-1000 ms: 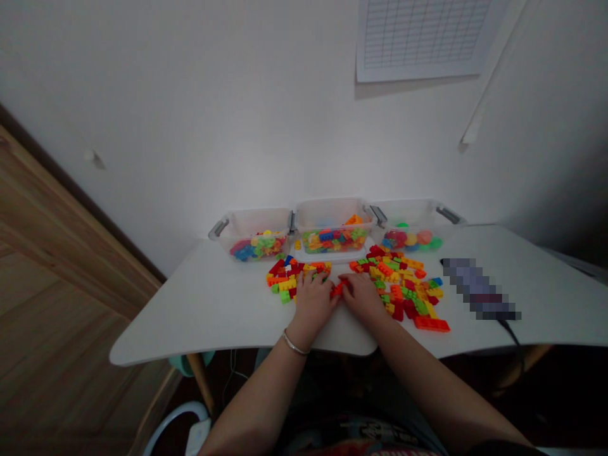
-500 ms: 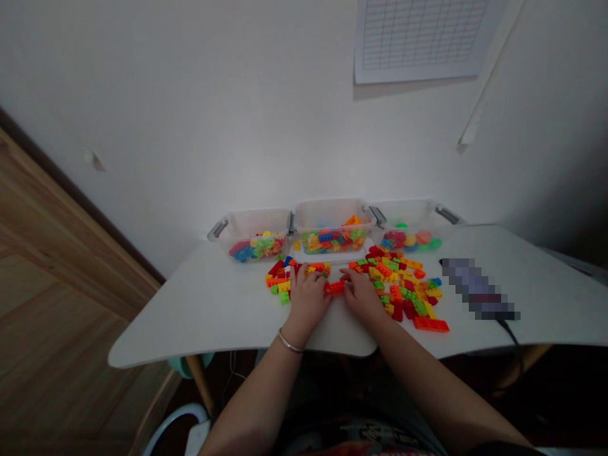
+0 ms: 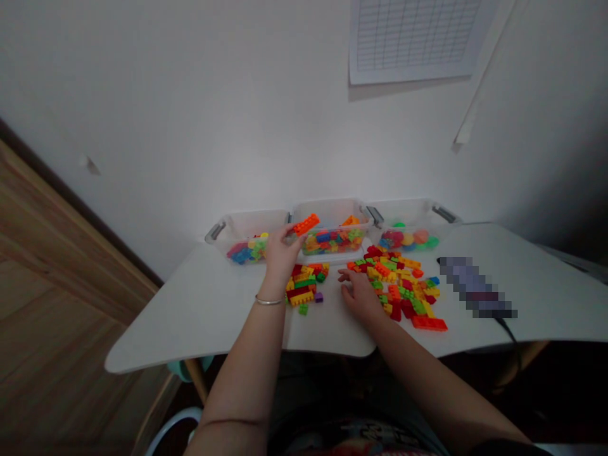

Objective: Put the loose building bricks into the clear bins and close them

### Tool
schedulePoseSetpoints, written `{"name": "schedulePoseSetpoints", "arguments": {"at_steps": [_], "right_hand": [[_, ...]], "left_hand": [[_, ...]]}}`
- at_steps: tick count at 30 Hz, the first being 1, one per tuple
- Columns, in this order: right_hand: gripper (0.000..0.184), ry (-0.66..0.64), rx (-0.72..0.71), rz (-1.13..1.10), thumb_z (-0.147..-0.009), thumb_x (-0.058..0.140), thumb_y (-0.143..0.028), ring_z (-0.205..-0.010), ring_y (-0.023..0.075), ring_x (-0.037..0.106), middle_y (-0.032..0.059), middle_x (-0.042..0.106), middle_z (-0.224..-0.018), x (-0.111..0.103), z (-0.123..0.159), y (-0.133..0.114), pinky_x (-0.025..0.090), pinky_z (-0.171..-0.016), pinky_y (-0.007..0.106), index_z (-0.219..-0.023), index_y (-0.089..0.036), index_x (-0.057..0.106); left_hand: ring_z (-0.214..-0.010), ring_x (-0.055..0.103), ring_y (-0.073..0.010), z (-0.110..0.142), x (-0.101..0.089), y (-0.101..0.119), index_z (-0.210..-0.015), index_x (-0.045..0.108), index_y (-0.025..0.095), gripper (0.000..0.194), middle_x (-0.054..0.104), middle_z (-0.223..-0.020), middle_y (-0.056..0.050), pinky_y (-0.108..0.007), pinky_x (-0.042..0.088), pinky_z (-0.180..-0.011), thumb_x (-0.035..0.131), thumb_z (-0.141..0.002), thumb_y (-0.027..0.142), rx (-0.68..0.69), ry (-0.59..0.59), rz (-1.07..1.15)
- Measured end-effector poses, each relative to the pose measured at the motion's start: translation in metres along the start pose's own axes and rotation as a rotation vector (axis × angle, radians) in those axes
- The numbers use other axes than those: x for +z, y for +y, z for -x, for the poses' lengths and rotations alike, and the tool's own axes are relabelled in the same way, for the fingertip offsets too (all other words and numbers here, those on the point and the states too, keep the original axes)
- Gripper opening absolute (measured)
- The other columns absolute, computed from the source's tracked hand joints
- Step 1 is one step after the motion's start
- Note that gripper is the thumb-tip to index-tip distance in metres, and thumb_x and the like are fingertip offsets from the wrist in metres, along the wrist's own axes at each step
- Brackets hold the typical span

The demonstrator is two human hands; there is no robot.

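- Just above the middle tub [image 3: 331, 212], the left hand [image 3: 282, 250] pinches an orange brick [image 3: 305, 224], its long axis slanting up and rightward.
- Hands well apart: the right hand [image 3: 361, 296] lies open on the desk [image 3: 204, 297], just beside the right pile [image 3: 399, 285].

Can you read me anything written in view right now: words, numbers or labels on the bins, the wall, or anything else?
Grid sheet: printed table, entries too small to read.
Shirt print: too blurred to read.
Pixelated object: blurred out, nothing readable.
Clear plastic bins and plastic bricks: no readable text.
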State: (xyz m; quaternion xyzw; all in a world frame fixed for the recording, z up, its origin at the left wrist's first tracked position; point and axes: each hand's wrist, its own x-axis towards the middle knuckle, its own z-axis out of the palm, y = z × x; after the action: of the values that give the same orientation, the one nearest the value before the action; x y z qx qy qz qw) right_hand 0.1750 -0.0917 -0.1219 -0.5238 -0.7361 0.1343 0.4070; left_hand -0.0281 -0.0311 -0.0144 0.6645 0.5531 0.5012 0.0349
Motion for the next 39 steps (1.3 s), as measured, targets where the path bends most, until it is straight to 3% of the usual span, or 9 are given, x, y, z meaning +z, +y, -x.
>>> {"name": "schedulePoseSetpoints", "arguments": {"at_steps": [4, 8, 14, 18, 22, 27, 31, 35, 39], "right_hand": [[0.036, -0.005, -0.019, 0.000, -0.081, 0.046, -0.016, -0.098, 0.0247, 0.057, 0.0092, 0.068, -0.099, 0.000, 0.000, -0.002, 0.045, -0.092, 0.045, -0.115, -0.016, 0.058], [0.033, -0.008, -0.037, -0.010, -0.080, 0.047, -0.015, -0.096, 0.0231, 0.059, 0.0073, 0.069, -0.096, 0.000, -0.001, -0.001, 0.044, -0.092, 0.043, -0.110, -0.019, 0.061], [0.030, -0.012, -0.037, -0.024, -0.080, 0.048, -0.015, -0.096, 0.0231, 0.060, 0.0071, 0.070, -0.094, -0.001, -0.002, 0.001, 0.044, -0.092, 0.043, -0.106, -0.020, 0.062], [0.029, -0.023, -0.048, -0.028, -0.080, 0.048, -0.014, -0.097, 0.0232, 0.059, 0.0068, 0.070, -0.094, -0.003, -0.001, -0.001, 0.043, -0.094, 0.044, -0.104, -0.020, 0.062], [0.028, -0.034, -0.053, -0.026, -0.080, 0.048, -0.013, -0.095, 0.0225, 0.060, 0.0068, 0.070, -0.093, -0.004, -0.001, -0.003, 0.044, -0.092, 0.042, -0.103, -0.019, 0.063], [0.027, -0.040, -0.048, -0.021, -0.079, 0.048, -0.013, -0.095, 0.0226, 0.059, 0.0066, 0.070, -0.093, -0.005, -0.002, -0.005, 0.044, -0.092, 0.042, -0.101, -0.019, 0.063], [0.027, -0.045, -0.040, -0.024, -0.080, 0.048, -0.013, -0.096, 0.0229, 0.059, 0.0071, 0.070, -0.093, -0.004, -0.002, -0.004, 0.043, -0.093, 0.042, -0.101, -0.019, 0.064], [0.026, -0.045, -0.049, -0.017, -0.080, 0.049, -0.013, -0.096, 0.0227, 0.059, 0.0066, 0.070, -0.093, -0.003, -0.002, -0.001, 0.043, -0.093, 0.042, -0.100, -0.019, 0.064], [0.025, -0.039, -0.053, -0.013, -0.079, 0.049, -0.013, -0.093, 0.0231, 0.060, 0.0073, 0.070, -0.091, 0.000, -0.002, 0.001, 0.045, -0.089, 0.041, -0.098, -0.018, 0.065]], "left_hand": [[-0.098, 0.064, -0.0182, -0.030, 0.008, -0.009, -0.109, 0.066, 0.017, 0.031, 0.071, -0.105, -0.006, -0.029, 0.047, -0.089, 0.063, -0.081, 0.029, -0.100, 0.015, 0.021], [-0.096, 0.063, -0.0203, -0.047, 0.017, -0.011, -0.109, 0.068, 0.018, 0.033, 0.072, -0.101, -0.007, -0.031, 0.046, -0.088, 0.064, -0.081, 0.036, -0.145, -0.060, -0.153], [-0.105, 0.058, -0.0301, -0.058, 0.021, 0.005, -0.106, 0.072, 0.026, 0.037, 0.072, -0.102, -0.010, -0.039, 0.045, -0.085, 0.062, -0.080, 0.050, -0.133, -0.241, -0.521], [-0.106, 0.058, -0.0316, -0.068, 0.024, 0.015, -0.114, 0.068, 0.026, 0.045, 0.071, -0.107, -0.012, -0.040, 0.045, -0.085, 0.065, -0.077, 0.050, -0.144, -0.317, -0.615], [-0.106, 0.057, -0.0336, -0.073, 0.027, 0.021, -0.107, 0.072, 0.022, 0.041, 0.071, -0.106, -0.015, -0.043, 0.045, -0.087, 0.061, -0.079, 0.050, -0.100, -0.389, -0.675], [-0.107, 0.056, -0.0332, -0.070, 0.028, 0.014, -0.107, 0.072, 0.022, 0.038, 0.071, -0.106, -0.014, -0.044, 0.045, -0.088, 0.055, -0.084, 0.047, -0.063, -0.384, -0.616], [-0.107, 0.055, -0.0310, -0.068, 0.021, 0.012, -0.109, 0.071, 0.023, 0.032, 0.071, -0.108, -0.009, -0.042, 0.044, -0.091, 0.057, -0.084, 0.037, -0.034, -0.285, -0.489], [-0.101, 0.058, -0.0233, -0.065, 0.007, 0.024, -0.109, 0.070, 0.020, 0.028, 0.071, -0.107, -0.006, -0.036, 0.042, -0.096, 0.058, -0.084, 0.026, 0.095, -0.215, -0.294], [-0.088, 0.061, -0.0183, -0.050, -0.011, 0.042, -0.107, 0.067, 0.017, 0.026, 0.069, -0.099, -0.006, -0.032, 0.048, -0.085, 0.060, -0.082, 0.022, 0.185, -0.208, -0.129]]}}
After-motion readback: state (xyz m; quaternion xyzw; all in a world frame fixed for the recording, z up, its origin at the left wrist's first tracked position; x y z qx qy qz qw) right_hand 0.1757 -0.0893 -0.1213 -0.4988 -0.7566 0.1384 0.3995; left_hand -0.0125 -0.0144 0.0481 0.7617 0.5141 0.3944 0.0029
